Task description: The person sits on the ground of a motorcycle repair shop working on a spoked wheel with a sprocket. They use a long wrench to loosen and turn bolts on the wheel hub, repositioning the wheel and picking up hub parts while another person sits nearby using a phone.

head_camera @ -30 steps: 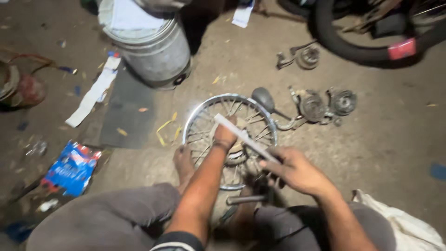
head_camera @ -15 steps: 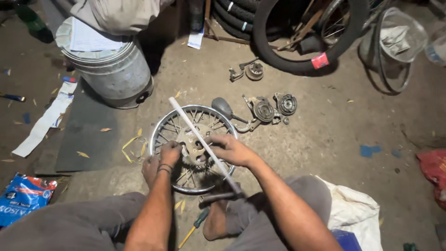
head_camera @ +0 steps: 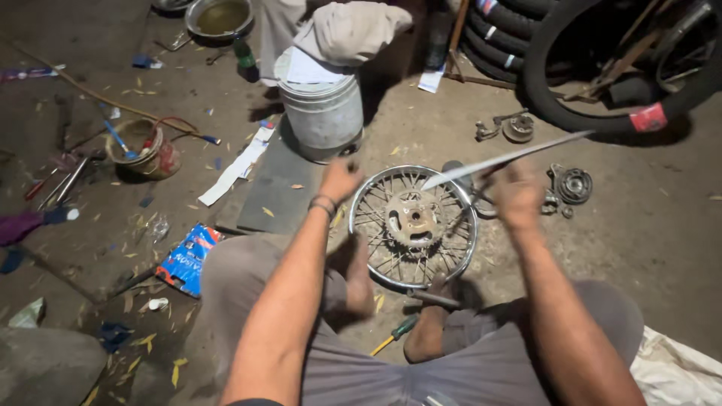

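A person sits on the dirt floor (head_camera: 662, 225) with a small spoked wheel (head_camera: 413, 225) lying flat between the bare feet. The left foot (head_camera: 358, 274) rests against the rim's near-left edge and the right foot (head_camera: 429, 331) sits just under its near edge. The wheel's hub plate faces up in the middle, with the wire spokes fanning out to the metal rim.

The left hand (head_camera: 340, 179) is blurred by motion; it hovers at the rim's upper-left edge with the fingers curled loosely, and whether it grips the rim cannot be told. A dark band circles that wrist. The right hand (head_camera: 516, 194) is closed around 1 end of a long flat metal strip (head_camera: 505, 159), which slants up and to the right over the wheel's far-right side.

A green-handled screwdriver (head_camera: 394, 335) lies on the floor just beside the right foot. Past the wheel stands a white plastic bucket (head_camera: 322, 113) with a cloth (head_camera: 350, 31) heaped on top. To the right of the wheel lie a round hub part (head_camera: 574, 185) and, further back, a small sprocket piece (head_camera: 516, 128). Black tyres (head_camera: 571, 83) lean at the upper right. On the left are a blue printed packet (head_camera: 188, 259), a white paper strip (head_camera: 235, 167) and a low tub of tools (head_camera: 143, 147).
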